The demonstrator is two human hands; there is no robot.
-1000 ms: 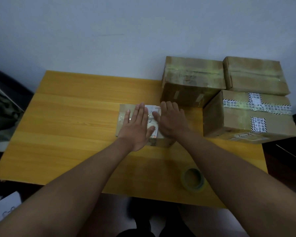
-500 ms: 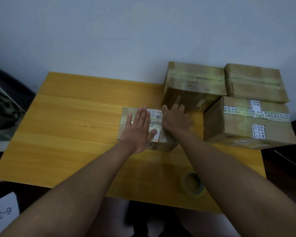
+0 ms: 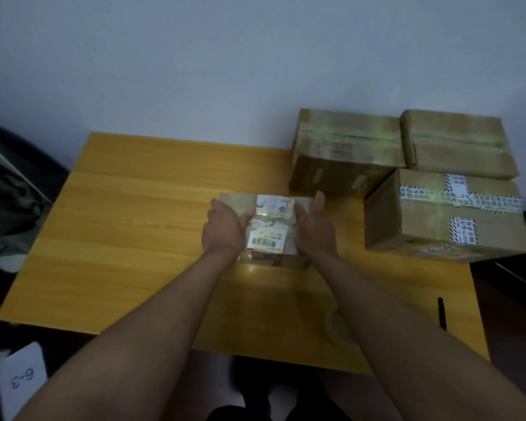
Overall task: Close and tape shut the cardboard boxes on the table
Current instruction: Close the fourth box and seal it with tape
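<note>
A small flat cardboard box [image 3: 271,235] with a white barcode label lies in the middle of the yellow wooden table [image 3: 140,226]. My left hand [image 3: 225,229] grips its left side, fingers curled over the top. My right hand [image 3: 315,232] grips its right side, thumb up along the far right corner. Both hands hide the box's side edges. A roll of clear tape [image 3: 339,328] lies near the table's front edge, partly hidden under my right forearm.
Three larger taped boxes stand at the back right: one at the back [image 3: 346,150], one at the back right corner [image 3: 456,144], one with striped tape [image 3: 447,217] in front. A black pen [image 3: 441,317] lies at the right edge. A "6-3" card [image 3: 20,381] sits on the floor.
Both hands lay flat on top of the small box before. Now they have slid apart to its left and right sides and grip it, uncovering the label.
</note>
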